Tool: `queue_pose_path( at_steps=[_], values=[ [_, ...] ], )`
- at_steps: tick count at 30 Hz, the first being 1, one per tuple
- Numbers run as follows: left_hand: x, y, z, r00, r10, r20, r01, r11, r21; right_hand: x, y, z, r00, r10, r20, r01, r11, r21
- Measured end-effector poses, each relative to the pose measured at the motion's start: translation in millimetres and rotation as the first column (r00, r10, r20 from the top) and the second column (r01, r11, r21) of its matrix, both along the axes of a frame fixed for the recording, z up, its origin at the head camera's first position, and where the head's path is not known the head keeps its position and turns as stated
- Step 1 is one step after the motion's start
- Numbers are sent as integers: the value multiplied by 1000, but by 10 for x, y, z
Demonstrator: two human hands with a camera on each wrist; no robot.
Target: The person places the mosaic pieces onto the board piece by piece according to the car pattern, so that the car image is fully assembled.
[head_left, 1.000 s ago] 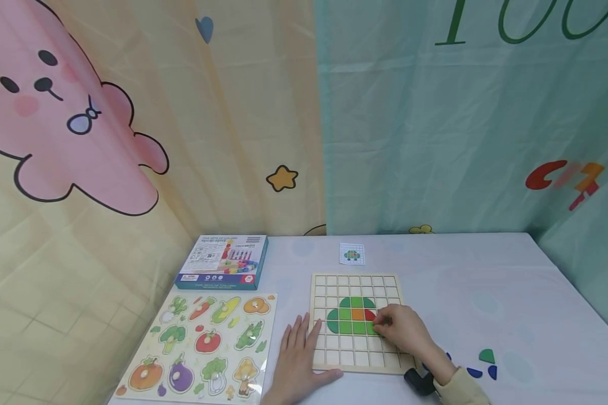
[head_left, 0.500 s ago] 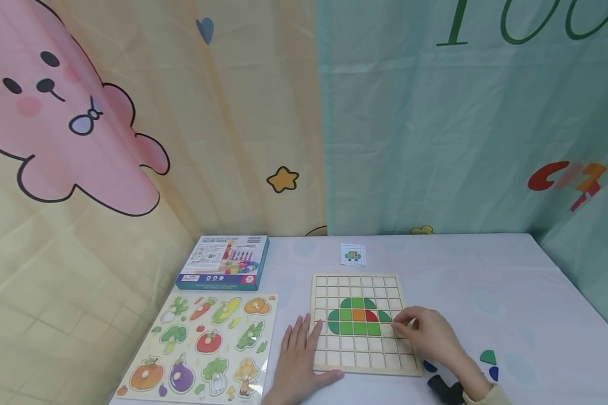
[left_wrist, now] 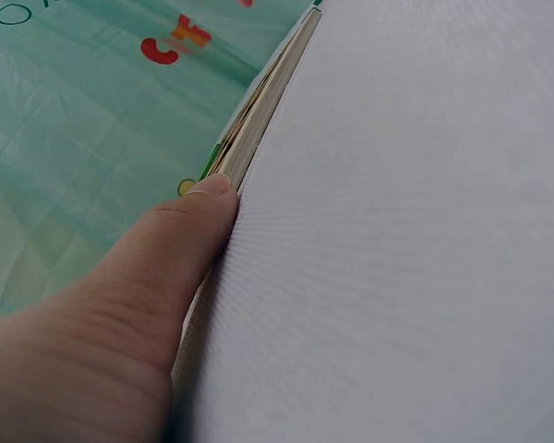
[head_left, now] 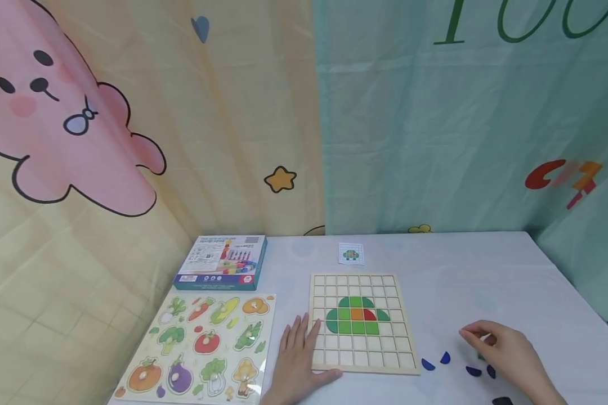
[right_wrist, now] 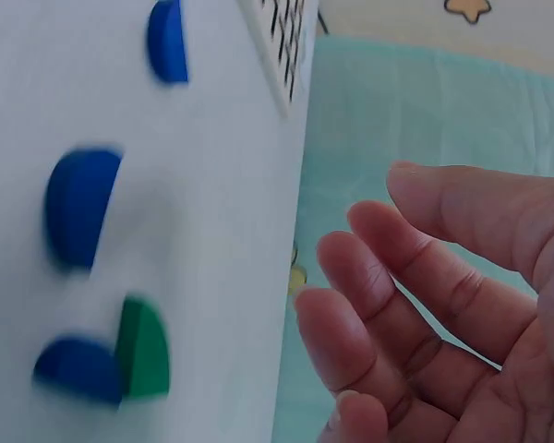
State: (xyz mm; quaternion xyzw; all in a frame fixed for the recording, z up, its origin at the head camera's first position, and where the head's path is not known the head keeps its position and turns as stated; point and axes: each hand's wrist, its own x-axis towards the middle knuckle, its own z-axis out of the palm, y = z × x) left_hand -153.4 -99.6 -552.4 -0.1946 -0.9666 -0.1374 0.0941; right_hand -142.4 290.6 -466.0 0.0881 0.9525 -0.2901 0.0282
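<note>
My left hand (head_left: pixel 299 357) rests with straight fingers on the left side of a wooden grid board (head_left: pixel 390 359); its thumb (left_wrist: pixel 175 240) touches the near edge in the left wrist view. Green, orange and red tiles form a car-like shape on the board, with a dark green rounded tile (head_left: pixel 383 315) at its right end. Over the table to the right hovers my right hand (head_left: pixel 509 351), thumb and fingertips apart, holding nothing. Beneath it lie blue half-round pieces (right_wrist: pixel 83 208) and a green quarter-round piece (right_wrist: pixel 143 351), the latter partly hidden by the hand in the head view.
A small pattern card (head_left: pixel 351 254) lies behind the board. Left of it are a vegetable picture board (head_left: pixel 195 349) and a flat box (head_left: pixel 220 262). Two blue half-round pieces, one of them a blue piece (head_left: pixel 428 364), lie just right of the board. Curtains hang behind the table.
My right hand has moved from the board's right side to above the loose pieces. The dark green tile at the shape's right end has come into view. My left hand has stayed put.
</note>
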Motion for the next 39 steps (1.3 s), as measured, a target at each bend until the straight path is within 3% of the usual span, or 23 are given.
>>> queue_pose_path(
  at_steps=[9,16,21,32,39],
  values=[
    [9,3,38,1000,-1,5,1,1000,13,60,428,-160,996,19,86,-17,1000,-21],
    [10,5,31,1000,1,12,-1,1000,13,40,491,-274,989,73,133,-67,997,-44],
    [15,8,36,1000,-1,13,1,1000,14,-9,491,-317,986,66,156,-61,998,-35],
    [9,-5,1,1000,-1,-18,2,1000,21,-140,484,-287,978,177,114,-177,984,-7],
    [0,-6,-37,999,-9,-48,9,1000,8,-137,486,-295,978,181,104,-177,983,-50]
  ],
)
